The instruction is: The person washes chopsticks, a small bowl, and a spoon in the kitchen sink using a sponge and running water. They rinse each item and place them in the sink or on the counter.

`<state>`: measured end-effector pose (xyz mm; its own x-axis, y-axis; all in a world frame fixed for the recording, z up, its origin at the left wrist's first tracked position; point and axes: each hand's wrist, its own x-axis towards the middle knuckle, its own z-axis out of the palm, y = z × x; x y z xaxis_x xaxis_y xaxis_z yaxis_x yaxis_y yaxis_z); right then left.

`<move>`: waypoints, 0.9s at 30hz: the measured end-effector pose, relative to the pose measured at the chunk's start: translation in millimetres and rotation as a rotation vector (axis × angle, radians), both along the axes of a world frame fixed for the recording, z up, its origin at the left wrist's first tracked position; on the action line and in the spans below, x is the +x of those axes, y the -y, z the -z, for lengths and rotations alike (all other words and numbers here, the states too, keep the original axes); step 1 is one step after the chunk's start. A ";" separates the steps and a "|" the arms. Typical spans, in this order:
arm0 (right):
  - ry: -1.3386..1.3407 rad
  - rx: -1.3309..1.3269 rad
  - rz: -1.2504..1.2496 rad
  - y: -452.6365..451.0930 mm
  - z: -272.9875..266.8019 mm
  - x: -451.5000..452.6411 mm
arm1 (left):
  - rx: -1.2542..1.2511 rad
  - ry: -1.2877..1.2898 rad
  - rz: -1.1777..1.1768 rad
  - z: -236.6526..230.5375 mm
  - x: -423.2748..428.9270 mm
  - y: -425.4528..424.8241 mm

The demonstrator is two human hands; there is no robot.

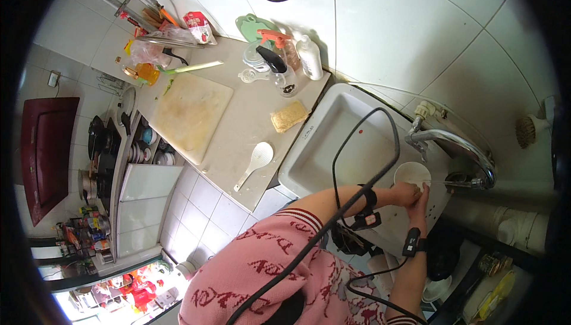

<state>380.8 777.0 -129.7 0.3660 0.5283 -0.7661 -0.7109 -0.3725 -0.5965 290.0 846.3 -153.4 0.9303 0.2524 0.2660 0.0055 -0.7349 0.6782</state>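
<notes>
At the right part of the pale sink [308, 155], my left hand [405, 193] and my right hand [418, 202] meet at the near rim of a white bowl [411, 173]. The left fingers are curled, and the right hand lies against them. Whether either one grips the bowl or some small item is hidden by the overlap. A thin stream of water runs from the curved chrome faucet [455, 135] towards the hands. Both wrists wear dark straps with small devices, and black cables cross the view. A small red piece [360, 131] lies in the sink.
Left of the sink, the counter [236, 119] holds a cutting board [192, 115], a white rice paddle [260, 155], a yellow sponge [289, 116], spray bottles [285, 77] and a white pump bottle [309, 57]. A brush [526, 132] hangs on the right wall.
</notes>
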 end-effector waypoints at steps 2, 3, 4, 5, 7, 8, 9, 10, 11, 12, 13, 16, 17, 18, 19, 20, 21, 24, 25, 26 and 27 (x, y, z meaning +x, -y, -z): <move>0.001 0.021 -0.037 2.4 -6.9 9.9 | -0.011 -0.106 0.082 -0.8 -18.5 -7.3; -0.011 0.008 -0.064 3.3 -12.0 13.3 | -0.021 -0.058 0.179 0.4 -26.8 -13.6; -0.035 0.001 -0.110 4.6 -18.1 16.0 | 0.125 -0.007 0.078 3.5 -37.3 -24.6; -0.062 0.010 -0.153 5.7 -23.3 17.4 | 0.275 0.047 -0.003 3.6 -41.0 -28.6; -0.056 0.036 -0.110 0.7 -22.7 9.2 | 0.181 0.046 -0.052 0.4 -41.0 -27.1; -0.034 0.059 0.001 0.2 -18.1 0.0 | 0.094 -0.052 -0.091 -3.9 -37.7 -22.2; 0.021 0.087 0.035 -2.7 -10.7 -10.4 | -0.071 -0.228 -0.125 -11.2 -30.3 -11.3; 0.078 0.002 0.105 -6.0 -4.1 -17.6 | -0.274 -0.408 -0.174 -18.4 -23.1 -3.9; 0.161 0.115 0.127 -10.5 2.9 -22.4 | -0.474 -0.495 -0.185 -24.2 -18.0 1.6; 0.202 0.081 0.173 -8.6 5.8 -23.1 | -0.426 -0.409 -0.160 -24.8 -23.4 -0.6; 0.227 0.120 0.222 -7.4 8.0 -25.3 | -0.393 -0.320 -0.087 -25.3 -25.9 -3.4; 0.030 -0.068 0.174 -2.7 -2.2 -14.9 | 0.046 -0.346 0.065 -16.6 -36.9 -27.5; -0.035 -0.047 0.145 -2.5 -8.3 -12.1 | 0.036 -0.307 0.123 -13.6 -36.6 -31.7; -0.093 -0.086 0.111 -1.0 -14.7 -7.3 | 0.036 -0.314 0.158 -11.7 -37.0 -35.6; -0.169 -0.106 0.050 1.5 -20.5 -4.4 | 0.018 -0.290 0.222 -11.6 -37.7 -39.3; -0.239 -0.107 -0.004 3.8 -23.6 -1.8 | -0.083 -0.406 0.195 -12.5 -36.7 -40.9; -0.100 -0.143 -0.051 4.4 -24.2 0.2 | -0.207 -0.451 0.209 -15.7 -35.2 -40.8; 0.153 -0.076 -0.137 8.6 -14.4 11.1 | -0.633 -0.502 0.226 -29.5 -36.4 -40.1; 0.115 0.031 -0.151 9.7 -8.8 16.8 | -0.775 -0.516 0.199 -33.5 -37.8 -39.7; 0.106 0.120 -0.158 9.9 -2.9 22.2 | -0.967 -0.456 0.178 -36.6 -39.6 -38.5; -0.030 0.180 -0.106 11.0 2.5 25.7 | -1.147 -0.408 0.135 -38.4 -41.2 -37.4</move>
<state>406.5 766.0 -132.2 0.2795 0.6921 -0.6655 -0.6917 -0.3355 -0.6395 248.8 883.7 -115.0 0.9304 0.0437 -0.3640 0.3388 0.2765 0.8993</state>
